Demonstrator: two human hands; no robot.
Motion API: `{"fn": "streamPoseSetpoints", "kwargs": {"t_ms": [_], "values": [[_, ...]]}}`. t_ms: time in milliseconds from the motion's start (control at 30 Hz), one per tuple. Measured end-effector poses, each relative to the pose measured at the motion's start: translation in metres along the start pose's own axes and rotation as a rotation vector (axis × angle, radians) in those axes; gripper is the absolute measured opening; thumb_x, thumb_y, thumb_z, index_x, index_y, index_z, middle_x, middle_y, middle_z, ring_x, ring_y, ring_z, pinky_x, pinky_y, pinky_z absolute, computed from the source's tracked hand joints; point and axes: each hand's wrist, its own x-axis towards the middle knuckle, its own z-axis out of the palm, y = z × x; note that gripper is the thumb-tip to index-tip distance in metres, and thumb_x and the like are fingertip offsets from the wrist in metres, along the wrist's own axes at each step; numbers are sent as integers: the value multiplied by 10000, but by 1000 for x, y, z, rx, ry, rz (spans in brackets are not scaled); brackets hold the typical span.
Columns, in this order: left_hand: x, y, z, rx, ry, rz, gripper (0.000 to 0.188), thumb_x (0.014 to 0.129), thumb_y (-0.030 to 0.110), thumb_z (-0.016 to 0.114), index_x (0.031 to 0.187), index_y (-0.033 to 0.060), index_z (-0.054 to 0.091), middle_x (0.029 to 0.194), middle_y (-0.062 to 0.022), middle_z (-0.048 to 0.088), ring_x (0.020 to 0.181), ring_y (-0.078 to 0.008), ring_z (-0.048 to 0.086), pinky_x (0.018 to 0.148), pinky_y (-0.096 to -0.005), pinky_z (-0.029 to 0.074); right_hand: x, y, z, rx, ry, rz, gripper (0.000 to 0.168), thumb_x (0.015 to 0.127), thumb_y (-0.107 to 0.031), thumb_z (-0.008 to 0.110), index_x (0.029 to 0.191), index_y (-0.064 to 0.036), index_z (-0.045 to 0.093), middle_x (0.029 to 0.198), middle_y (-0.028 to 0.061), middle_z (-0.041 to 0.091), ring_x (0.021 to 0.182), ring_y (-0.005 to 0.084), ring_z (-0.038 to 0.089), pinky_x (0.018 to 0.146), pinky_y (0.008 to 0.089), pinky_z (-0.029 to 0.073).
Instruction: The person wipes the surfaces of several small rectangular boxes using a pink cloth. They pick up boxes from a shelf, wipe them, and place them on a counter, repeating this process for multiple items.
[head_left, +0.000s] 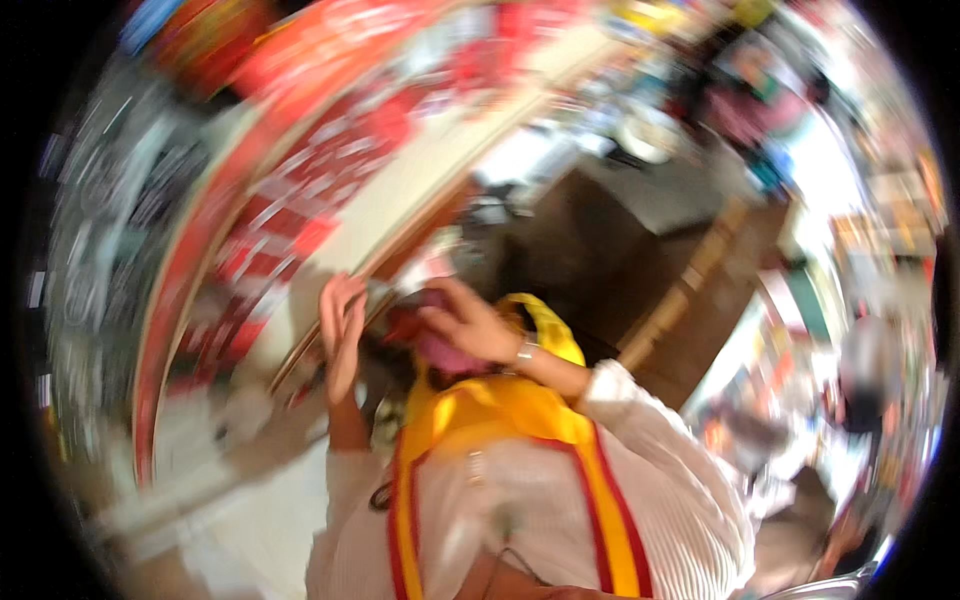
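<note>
The view is badly blurred by motion. My left hand (343, 330) is raised at the edge of a pale counter (420, 172), its fingers slightly bent, with nothing seen in it. To its right, my right hand (472, 326) lies over a dark red and purple thing (442, 349), too blurred to name; whether the fingers grip it cannot be told. A yellow apron (495, 409) with red-edged straps hangs over my light shirt, and a yellow strip of cloth (551, 330) sticks up beyond my right wrist.
Red and white packets (315, 180) fill a section behind the counter's edge. Dark brown flooring (600, 262) lies ahead, crossed by a light brown strip (682, 285). Blurred goods crowd the far end and right side. Part of another person seems visible at lower right (795, 517).
</note>
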Motion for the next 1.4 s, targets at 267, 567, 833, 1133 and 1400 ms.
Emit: {"fn": "streamPoseSetpoints", "kwargs": {"t_ms": [267, 567, 833, 1133, 1400], "values": [[-2, -23, 170, -617, -341, -374, 599, 996, 448, 284, 1456, 65, 268, 1480, -109, 301, 1368, -267, 299, 1135, -387, 224, -21, -25, -103, 314, 364, -15, 369, 925, -158, 561, 1266, -62, 457, 1162, 90, 538, 1098, 172, 505, 958, 296, 409], [102, 14, 387, 63, -836, -124, 347, 945, 127, 538, 1267, 17, 469, 1133, -101, 573, 1020, -165, 567, 900, -274, 449, -124, 10, -269, 514, 1166, 127, 275, 947, -164, 538, 1194, -43, 528, 1078, 80, 601, 993, 148, 564, 881, 269, 451], [125, 49, 656, 100, -1359, 346, 354, 875, 62, 632, 1211, 60, 520, 1056, -72, 602, 949, -139, 591, 818, -265, 481, -195, 33, -338, 747, 1684, 105, 369, 939, -156, 529, 1280, -56, 427, 1104, 119, 594, 996, 192, 579, 862, 297, 477], [48, 52, 939, 192, -1941, 1224, 1006, 668, 281, 817, 1454, 68, 226, 1451, -172, 328, 1335, -330, 326, 1106, -390, 283, -179, 49, -397, 584, 2118, 143, 660, 919, -95, 568, 1469, -86, 204, 1309, 119, 452, 1126, 181, 478, 957, 294, 401], [-21, 15, 1036, 30, -2277, 1456, 1148, 550, 318, 847, 1465, 103, 188, 1437, -195, 311, 1324, -362, 318, 1110, -459, 252, -160, 66, -407, 670, 2296, 148, 728, 902, -79, 592, 1487, -81, 159, 1359, 100, 396, 1123, 185, 466, 965, 303, 389]]}}
